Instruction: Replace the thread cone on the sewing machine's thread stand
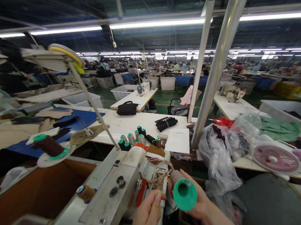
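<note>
Well, this is a long garment-factory hall, with rows of workers and green flooring (pixel 162 100) stretching away under strip lights. Nearest is a white worktable (pixel 151 121) bearing a row of small thread spools (pixel 133 137) and a sheet of paper (pixel 177 141). To the right of the paper sit crumpled clear plastic bags (pixel 216 156) and a pink desk fan (pixel 275 158) (its cage faces the camera). An industrial sewing machine (pixel 112 193) runs up the lower middle of the view. Just beyond its right side, the right hand (pixel 198 199) grips a thread cone (pixel 182 188), fingers wrapped around it and its green base turned toward the camera. The left hand (pixel 148 214) is beside the machine, its fingers (pixel 157 198) bunched together; whether they pinch a thread is too small to tell.
</note>
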Available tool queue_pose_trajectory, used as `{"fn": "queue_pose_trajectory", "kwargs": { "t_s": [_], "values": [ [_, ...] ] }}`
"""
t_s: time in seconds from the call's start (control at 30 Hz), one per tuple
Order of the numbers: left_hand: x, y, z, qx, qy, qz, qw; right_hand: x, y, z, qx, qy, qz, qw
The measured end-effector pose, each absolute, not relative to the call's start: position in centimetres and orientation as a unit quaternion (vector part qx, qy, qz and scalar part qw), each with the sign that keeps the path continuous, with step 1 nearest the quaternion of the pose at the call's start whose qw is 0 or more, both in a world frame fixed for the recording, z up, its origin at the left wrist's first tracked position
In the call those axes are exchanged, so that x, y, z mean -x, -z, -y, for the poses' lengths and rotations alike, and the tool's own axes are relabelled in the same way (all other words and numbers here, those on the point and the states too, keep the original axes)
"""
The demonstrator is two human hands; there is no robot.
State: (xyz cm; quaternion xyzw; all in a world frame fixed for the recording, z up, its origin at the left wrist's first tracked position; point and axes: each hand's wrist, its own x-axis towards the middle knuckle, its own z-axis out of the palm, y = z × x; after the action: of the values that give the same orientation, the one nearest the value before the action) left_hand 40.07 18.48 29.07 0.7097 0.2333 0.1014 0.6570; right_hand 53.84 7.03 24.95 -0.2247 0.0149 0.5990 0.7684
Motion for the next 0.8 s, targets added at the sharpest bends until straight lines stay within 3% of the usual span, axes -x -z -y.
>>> {"fn": "queue_pose_trajectory", "kwargs": {
  "t_s": [0.1,0.23,0.3,0.53,0.8],
  "values": [
    [-40.4,-30.9,-19.9,-0.777,-0.063,-0.188,0.597,-53.0,-24.4,-6.6,0.247,-0.633,0.013,0.734],
    [-40.6,-31.5,-20.1,-0.949,-0.137,-0.052,0.278,-52.4,-24.8,-6.4,0.274,-0.619,0.066,0.733],
    [-40.7,-31.0,-19.6,-0.966,-0.185,-0.004,0.181,-52.1,-25.0,-6.9,0.288,-0.584,0.090,0.754],
    [-40.3,-28.9,-18.6,-0.951,-0.291,-0.052,0.093,-51.7,-24.1,-10.5,0.275,-0.472,-0.003,0.838],
    [-38.6,-27.1,-18.7,-0.881,-0.453,-0.117,0.071,-50.8,-25.2,-13.9,0.163,-0.574,-0.074,0.799]
  ]
}}
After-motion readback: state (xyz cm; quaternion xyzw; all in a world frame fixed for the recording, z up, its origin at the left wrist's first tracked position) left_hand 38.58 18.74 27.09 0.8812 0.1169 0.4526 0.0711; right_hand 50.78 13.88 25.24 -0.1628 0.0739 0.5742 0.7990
